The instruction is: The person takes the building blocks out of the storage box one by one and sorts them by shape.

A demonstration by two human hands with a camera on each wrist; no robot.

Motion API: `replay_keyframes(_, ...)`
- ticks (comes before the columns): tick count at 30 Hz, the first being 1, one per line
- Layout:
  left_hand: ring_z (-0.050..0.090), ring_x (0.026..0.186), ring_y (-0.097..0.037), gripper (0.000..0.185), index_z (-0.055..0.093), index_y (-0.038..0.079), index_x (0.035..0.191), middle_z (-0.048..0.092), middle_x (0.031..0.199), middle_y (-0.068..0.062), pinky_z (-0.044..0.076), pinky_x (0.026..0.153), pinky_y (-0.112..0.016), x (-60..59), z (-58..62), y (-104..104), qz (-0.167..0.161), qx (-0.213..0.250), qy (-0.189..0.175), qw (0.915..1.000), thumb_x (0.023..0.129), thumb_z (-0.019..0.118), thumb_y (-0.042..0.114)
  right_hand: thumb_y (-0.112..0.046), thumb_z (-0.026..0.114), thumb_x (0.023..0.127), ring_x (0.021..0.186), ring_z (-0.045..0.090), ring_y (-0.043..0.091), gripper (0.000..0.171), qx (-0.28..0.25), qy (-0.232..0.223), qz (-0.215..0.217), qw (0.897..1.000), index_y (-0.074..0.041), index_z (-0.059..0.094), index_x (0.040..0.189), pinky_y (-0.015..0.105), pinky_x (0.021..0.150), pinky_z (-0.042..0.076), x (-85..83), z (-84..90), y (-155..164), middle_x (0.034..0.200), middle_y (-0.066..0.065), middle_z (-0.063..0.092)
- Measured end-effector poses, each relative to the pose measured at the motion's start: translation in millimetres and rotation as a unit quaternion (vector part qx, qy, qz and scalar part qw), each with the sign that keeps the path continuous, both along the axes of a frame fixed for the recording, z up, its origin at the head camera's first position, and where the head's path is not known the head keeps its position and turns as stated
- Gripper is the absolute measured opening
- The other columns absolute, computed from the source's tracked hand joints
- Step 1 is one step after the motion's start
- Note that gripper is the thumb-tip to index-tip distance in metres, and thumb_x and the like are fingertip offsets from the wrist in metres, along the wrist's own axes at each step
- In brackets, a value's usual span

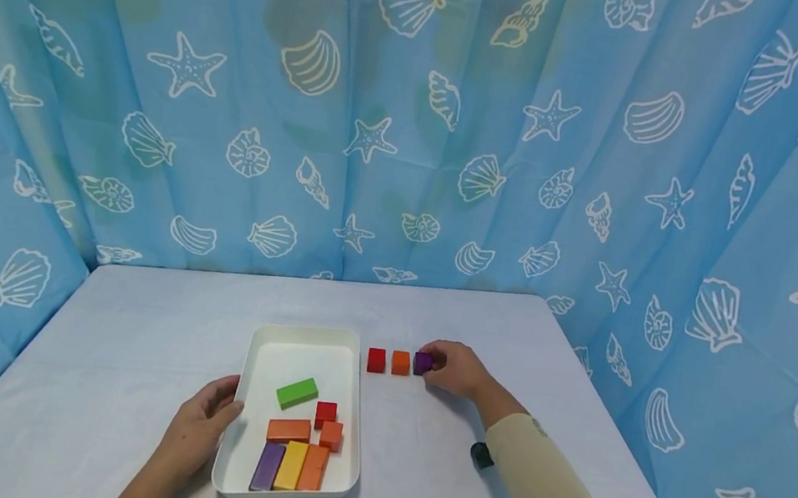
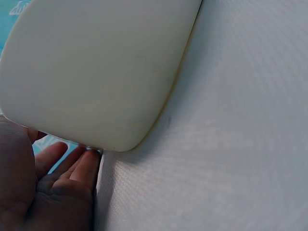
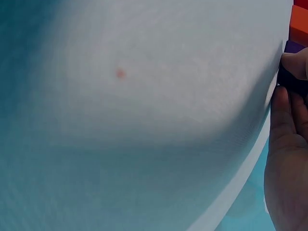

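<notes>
My right hand [image 1: 457, 369] pinches a small purple cube [image 1: 423, 363] between thumb and fingers, at the right end of a row on the table. To its left stand an orange cube [image 1: 401, 363] and a red cube [image 1: 376, 360], spaced apart. My left hand [image 1: 200, 423] holds the left side of a white tray [image 1: 307, 338], thumb over the rim, fingers outside. In the left wrist view the fingers [image 2: 86, 168] lie along the tray's outer wall. Inside the tray are a green block [image 1: 297, 393], a purple block [image 1: 268, 467], a yellow block [image 1: 290, 465] and several orange and red pieces.
A white cloth covers the table [image 1: 171, 312]. Blue curtains [image 1: 406, 191] with shell prints hang behind it and at both sides. A small dark object [image 1: 481, 456] shows beside the right sleeve [image 1: 549, 488]; its kind is unclear.
</notes>
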State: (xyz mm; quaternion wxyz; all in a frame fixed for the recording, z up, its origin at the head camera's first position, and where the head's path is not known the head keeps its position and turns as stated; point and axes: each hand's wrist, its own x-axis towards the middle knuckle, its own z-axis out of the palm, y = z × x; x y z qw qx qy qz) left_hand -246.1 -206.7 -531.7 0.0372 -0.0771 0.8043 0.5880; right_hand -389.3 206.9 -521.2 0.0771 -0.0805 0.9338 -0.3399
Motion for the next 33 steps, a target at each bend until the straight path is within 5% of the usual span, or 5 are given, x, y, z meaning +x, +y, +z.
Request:
replay_keyframes(11,0.04,0.152,-0.041,0.055,0.041,0.001,0.16,0.044,0.162,-0.024,0.037,0.122,-0.053,-0.2,-1.8,0.3,0.005,0.006,0.004,1.0,0.109,0.058,0.014,-0.008,0.084,0.091,0.111,0.062,0.027,0.04,0.0,-0.003,0.005,1.0,-0.015,0.072,0.129,0.046,0.1,0.06,0.2,1.7,-0.2,0.117,0.002,0.069)
replay_keyframes(15,0.04,0.151,-0.042,0.055,0.041,0.0,0.159,0.044,0.161,-0.025,0.037,0.122,-0.053,-0.7,-1.9,0.2,0.002,0.006,0.007,1.0,0.109,0.058,0.015,-0.01,0.088,0.087,0.127,0.058,0.031,0.061,0.007,-0.005,0.002,1.0,-0.016,0.064,0.144,0.051,0.107,0.056,2.0,2.0,-0.9,0.137,0.008,0.064)
replay_keyframes(21,0.039,0.152,-0.041,0.056,0.04,0.001,0.16,0.043,0.162,-0.024,0.038,0.122,-0.053,-0.6,-0.4,-1.5,-0.001,0.005,0.003,1.0,0.109,0.058,0.016,-0.021,0.092,0.083,0.151,0.036,0.037,0.099,0.028,0.002,0.029,0.999,-0.024,0.037,0.165,0.064,0.112,0.047,10.4,9.2,-10.9,0.167,0.013,0.036)
replay_keyframes(33,0.039,0.152,-0.039,0.056,0.04,0.002,0.161,0.043,0.163,-0.022,0.037,0.122,-0.051,-0.5,-2.8,-1.2,-0.005,0.005,0.004,1.0,0.109,0.058,0.017,-0.021,0.094,0.08,0.147,0.041,0.032,0.1,-0.035,0.037,0.089,0.995,-0.025,0.039,0.164,0.058,0.104,0.056,36.5,35.7,-62.9,0.166,0.005,0.039)
